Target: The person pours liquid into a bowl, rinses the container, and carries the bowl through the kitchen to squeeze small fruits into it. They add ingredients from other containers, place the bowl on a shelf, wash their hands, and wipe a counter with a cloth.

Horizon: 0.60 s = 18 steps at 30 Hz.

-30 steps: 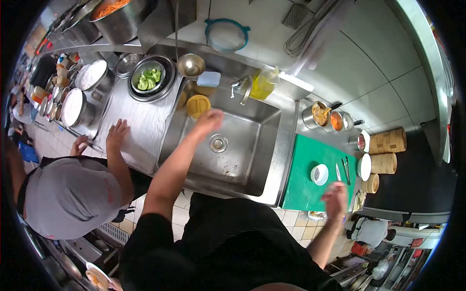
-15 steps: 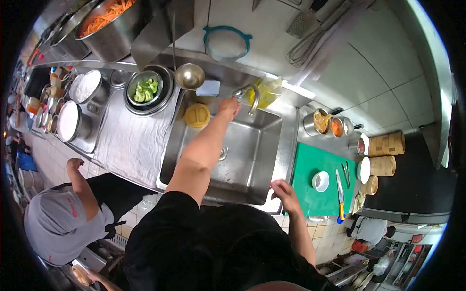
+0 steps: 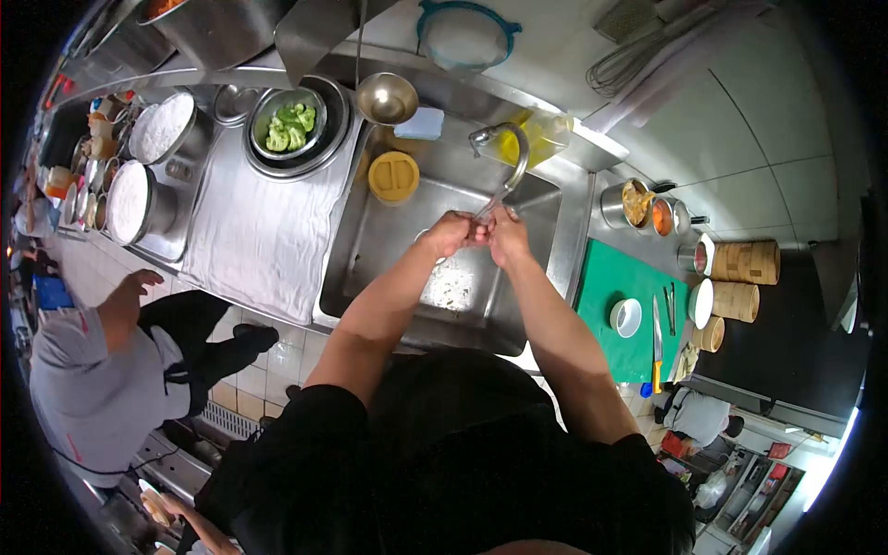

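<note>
My left hand (image 3: 450, 234) and my right hand (image 3: 507, 237) are close together over the sink (image 3: 388, 277), under the curved faucet (image 3: 521, 157). A stream of water (image 3: 497, 199) runs from the spout onto them. The fingers of both look loosely cupped, and I see nothing held in either hand. Beneath them the basin floor is wet and shiny. A round yellow container (image 3: 393, 178) stands in the back left corner of the sink. Behind it is a metal ladle (image 3: 387, 99) beside a pale blue block (image 3: 420, 123).
Left of the sink, a bowl of broccoli (image 3: 290, 128) sits by a white cloth (image 3: 250, 231). On the right, a green cutting board (image 3: 601, 287) carries a white bowl (image 3: 625, 317) and a yellow-handled knife (image 3: 658, 338). A co-worker in grey (image 3: 111, 388) stands at the left.
My left hand has left the faucet and come down toward me. My right hand has moved from the sink's front right edge to meet it. Water now runs from the spout.
</note>
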### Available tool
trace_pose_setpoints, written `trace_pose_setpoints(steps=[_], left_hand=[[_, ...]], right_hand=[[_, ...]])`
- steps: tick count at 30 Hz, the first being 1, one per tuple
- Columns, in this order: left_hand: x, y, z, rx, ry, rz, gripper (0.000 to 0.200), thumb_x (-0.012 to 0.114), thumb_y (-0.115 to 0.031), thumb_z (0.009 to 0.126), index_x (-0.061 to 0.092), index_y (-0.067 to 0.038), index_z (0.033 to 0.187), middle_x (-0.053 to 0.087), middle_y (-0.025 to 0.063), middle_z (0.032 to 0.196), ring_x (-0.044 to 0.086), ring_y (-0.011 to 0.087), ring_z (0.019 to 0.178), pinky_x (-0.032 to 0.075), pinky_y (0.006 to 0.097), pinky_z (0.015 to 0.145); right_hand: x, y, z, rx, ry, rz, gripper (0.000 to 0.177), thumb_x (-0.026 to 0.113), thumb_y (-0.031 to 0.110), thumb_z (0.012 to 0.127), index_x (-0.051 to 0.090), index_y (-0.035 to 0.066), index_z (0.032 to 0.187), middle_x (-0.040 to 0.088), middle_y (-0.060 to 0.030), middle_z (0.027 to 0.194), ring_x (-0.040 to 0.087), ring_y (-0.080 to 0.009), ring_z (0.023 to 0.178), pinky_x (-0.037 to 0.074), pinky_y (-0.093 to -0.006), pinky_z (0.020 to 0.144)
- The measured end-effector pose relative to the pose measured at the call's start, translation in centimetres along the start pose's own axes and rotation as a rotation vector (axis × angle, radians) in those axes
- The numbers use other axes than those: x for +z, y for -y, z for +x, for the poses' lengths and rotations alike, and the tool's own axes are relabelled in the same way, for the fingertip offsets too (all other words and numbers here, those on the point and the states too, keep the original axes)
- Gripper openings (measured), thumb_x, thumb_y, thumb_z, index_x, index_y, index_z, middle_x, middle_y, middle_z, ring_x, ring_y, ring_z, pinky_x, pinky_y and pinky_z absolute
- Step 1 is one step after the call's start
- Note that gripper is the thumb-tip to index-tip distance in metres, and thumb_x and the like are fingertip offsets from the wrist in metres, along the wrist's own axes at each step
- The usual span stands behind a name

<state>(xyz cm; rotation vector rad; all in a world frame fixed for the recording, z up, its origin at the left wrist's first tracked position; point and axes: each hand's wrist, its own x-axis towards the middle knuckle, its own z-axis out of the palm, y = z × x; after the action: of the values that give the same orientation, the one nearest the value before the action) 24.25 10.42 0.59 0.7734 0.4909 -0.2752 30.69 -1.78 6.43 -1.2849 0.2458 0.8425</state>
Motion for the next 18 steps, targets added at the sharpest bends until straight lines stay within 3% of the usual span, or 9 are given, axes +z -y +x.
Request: trace_pose_setpoints(steps=[3, 4, 5, 7, 9, 11, 13, 15, 18], left_hand=[[-0.5, -1.9, 1.1, 0.081, -0.055, 0.060, 0.013, 0.059, -0.006, 0.092, 0.065, 0.003, 0.098, 0.067, 0.0097, 0.089, 0.067, 0.0194, 0.079, 0.058, 0.0342, 0.080], [-0.9, -2.3, 2.7, 0.191, -0.197, 0.056, 0.014, 0.063, -0.009, 0.090, 0.067, 0.004, 0.093, 0.068, 0.0114, 0.082, 0.066, 0.0196, 0.066, 0.059, 0.0321, 0.063], [-0.8, -3.9, 3.5, 0.195, -0.198, 0.049, 0.014, 0.063, -0.009, 0.090, 0.067, 0.004, 0.093, 0.068, 0.0114, 0.082, 0.066, 0.0196, 0.066, 0.059, 0.0321, 0.063], [-0.1, -8.1, 4.8, 0.285, -0.374, 0.003, 0.020, 0.069, -0.017, 0.088, 0.066, 0.003, 0.089, 0.068, 0.0113, 0.081, 0.067, 0.0188, 0.067, 0.058, 0.0310, 0.060], [0.0, -10.4, 7.5, 0.272, -0.429, 0.127, 0.028, 0.072, -0.024, 0.087, 0.066, 0.003, 0.088, 0.069, 0.0110, 0.080, 0.067, 0.0164, 0.068, 0.057, 0.0297, 0.057], [-0.7, -10.7, 10.4, 0.281, -0.469, 0.237, 0.029, 0.072, -0.027, 0.087, 0.066, 0.002, 0.090, 0.070, 0.0124, 0.081, 0.068, 0.0191, 0.068, 0.057, 0.0322, 0.059], [-1.4, -10.5, 11.6, 0.280, -0.511, 0.358, 0.030, 0.073, -0.030, 0.086, 0.067, 0.000, 0.092, 0.071, 0.0138, 0.082, 0.069, 0.0218, 0.068, 0.057, 0.0346, 0.061], [-2.2, -9.9, 11.4, 0.380, -0.559, 0.947, 0.033, 0.074, -0.034, 0.083, 0.069, -0.006, 0.098, 0.072, 0.0183, 0.090, 0.070, 0.0324, 0.077, 0.057, 0.0422, 0.070], [-1.6, -9.8, 9.7, 0.436, -0.703, 1.112, 0.036, 0.077, -0.038, 0.079, 0.069, -0.013, 0.104, 0.070, 0.0202, 0.097, 0.067, 0.0393, 0.090, 0.054, 0.0455, 0.080]], right_hand=[[1.0, -0.5, 0.0, -0.111, 0.005, 0.034, 0.011, 0.058, 0.015, 0.099, 0.057, 0.005, 0.094, 0.057, -0.0039, 0.071, 0.058, -0.0169, 0.060, 0.053, -0.0318, 0.059], [1.5, -0.3, -0.7, -0.205, 0.035, -0.047, 0.012, 0.060, 0.015, 0.098, 0.057, 0.004, 0.094, 0.058, -0.0034, 0.071, 0.058, -0.0162, 0.060, 0.053, -0.0315, 0.060], [1.9, 0.1, -1.5, -0.299, 0.067, -0.129, 0.013, 0.061, 0.016, 0.098, 0.058, 0.004, 0.093, 0.059, -0.0030, 0.072, 0.059, -0.0156, 0.061, 0.053, -0.0311, 0.062], [1.7, 0.9, -2.6, -0.223, 0.058, -0.246, 0.014, 0.064, 0.014, 0.095, 0.057, 0.004, 0.088, 0.060, -0.0023, 0.072, 0.057, -0.0136, 0.060, 0.052, -0.0294, 0.061], [0.5, 0.5, -2.9, -0.140, 0.046, -0.370, 0.016, 0.067, 0.012, 0.093, 0.057, 0.005, 0.083, 0.060, -0.0017, 0.072, 0.056, -0.0116, 0.059, 0.051, -0.0277, 0.061], [-1.1, -0.7, -2.3, -0.345, 0.027, -0.638, 0.021, 0.071, 0.017, 0.091, 0.059, 0.005, 0.079, 0.060, -0.0002, 0.070, 0.051, -0.0090, 0.057, 0.044, -0.0250, 0.056], [-2.9, -1.0, -3.1, -0.401, -0.026, -0.798, 0.018, 0.073, 0.014, 0.087, 0.059, 0.004, 0.081, 0.060, -0.0006, 0.069, 0.050, -0.0107, 0.058, 0.040, -0.0266, 0.055], [-7.7, -4.3, -1.6, -0.591, -0.135, -1.086, 0.018, 0.072, 0.008, 0.081, 0.056, 0.002, 0.079, 0.057, -0.0042, 0.065, 0.053, -0.0164, 0.061, 0.043, -0.0319, 0.057], [-9.3, -6.4, -5.2, -0.455, -0.035, -0.908, 0.012, 0.064, 0.002, 0.074, 0.052, 0.003, 0.073, 0.054, -0.0051, 0.066, 0.051, -0.0166, 0.063, 0.043, -0.0336, 0.059]])
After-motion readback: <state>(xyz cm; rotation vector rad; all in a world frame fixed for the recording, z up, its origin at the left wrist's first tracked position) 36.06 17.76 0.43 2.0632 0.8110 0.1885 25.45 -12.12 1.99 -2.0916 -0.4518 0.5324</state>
